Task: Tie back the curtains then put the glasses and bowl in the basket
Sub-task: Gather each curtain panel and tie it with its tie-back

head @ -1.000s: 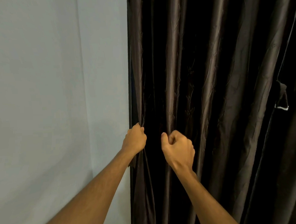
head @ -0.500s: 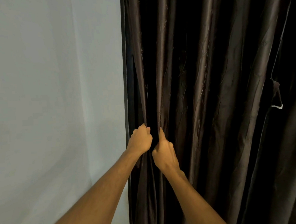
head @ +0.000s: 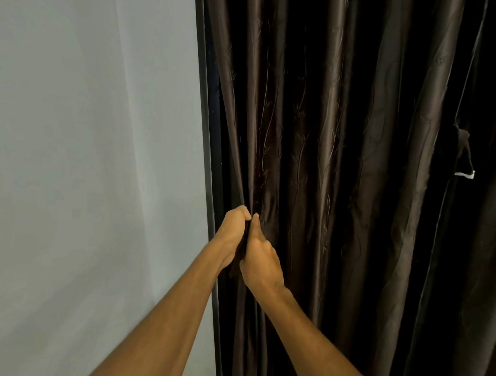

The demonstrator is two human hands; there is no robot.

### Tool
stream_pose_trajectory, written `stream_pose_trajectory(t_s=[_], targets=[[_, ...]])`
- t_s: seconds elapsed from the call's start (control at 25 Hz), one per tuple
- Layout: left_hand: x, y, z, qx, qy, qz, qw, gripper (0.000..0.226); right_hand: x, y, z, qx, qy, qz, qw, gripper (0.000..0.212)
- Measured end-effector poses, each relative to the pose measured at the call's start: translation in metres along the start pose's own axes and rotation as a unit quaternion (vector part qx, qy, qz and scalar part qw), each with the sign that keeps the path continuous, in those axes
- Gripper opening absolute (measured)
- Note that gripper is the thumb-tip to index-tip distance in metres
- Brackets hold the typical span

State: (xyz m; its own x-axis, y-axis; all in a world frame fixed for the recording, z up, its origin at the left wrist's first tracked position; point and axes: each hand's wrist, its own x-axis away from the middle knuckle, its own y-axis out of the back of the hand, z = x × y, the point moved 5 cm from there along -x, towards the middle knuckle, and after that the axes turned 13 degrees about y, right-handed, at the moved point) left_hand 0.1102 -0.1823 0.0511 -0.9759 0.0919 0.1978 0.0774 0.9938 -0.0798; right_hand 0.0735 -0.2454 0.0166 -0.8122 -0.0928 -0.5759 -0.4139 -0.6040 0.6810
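A dark brown curtain (head: 340, 168) with a faint leaf pattern hangs in long folds over the right two thirds of the view. My left hand (head: 233, 231) grips the curtain's left edge at about waist height. My right hand (head: 260, 256) is pressed against it, fingers curled round the neighbouring fold, so the cloth is bunched between both hands. A dark tie-back strap (head: 464, 153) with a white end hangs further right on the curtain. No glasses, bowl or basket are in view.
A plain pale wall (head: 90, 167) fills the left side, with a corner line running down it. A dark vertical frame edge (head: 206, 132) stands between wall and curtain.
My right hand has moved left, from a hand's width apart until it touches my left hand, gathering the folds between them. The view has shifted slightly right.
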Motion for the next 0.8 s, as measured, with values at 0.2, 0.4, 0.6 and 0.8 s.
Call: stream_pose_trajectory(t_s=[0.2, 0.4, 0.6, 0.8], targets=[[0.003, -0.005, -0.001, -0.139, -0.085, -0.056, 0.985, 0.025, 0.014, 0.001, 0.011, 0.069, 0.001, 0.093, 0.993, 0.034], [0.005, 0.002, 0.0, -0.099, -0.113, -0.075, 0.986, 0.023, 0.026, 0.014, 0.002, 0.072, 0.075, 0.046, 0.993, 0.07], [0.001, 0.006, -0.001, -0.11, -0.13, -0.033, 0.985, 0.025, 0.05, 0.078, -0.03, 0.148, 0.139, -0.264, 0.943, 0.023], [-0.006, 0.005, 0.003, -0.129, -0.147, -0.03, 0.98, 0.024, 0.061, 0.105, -0.079, 0.016, -0.101, -0.366, 0.925, 0.059]])
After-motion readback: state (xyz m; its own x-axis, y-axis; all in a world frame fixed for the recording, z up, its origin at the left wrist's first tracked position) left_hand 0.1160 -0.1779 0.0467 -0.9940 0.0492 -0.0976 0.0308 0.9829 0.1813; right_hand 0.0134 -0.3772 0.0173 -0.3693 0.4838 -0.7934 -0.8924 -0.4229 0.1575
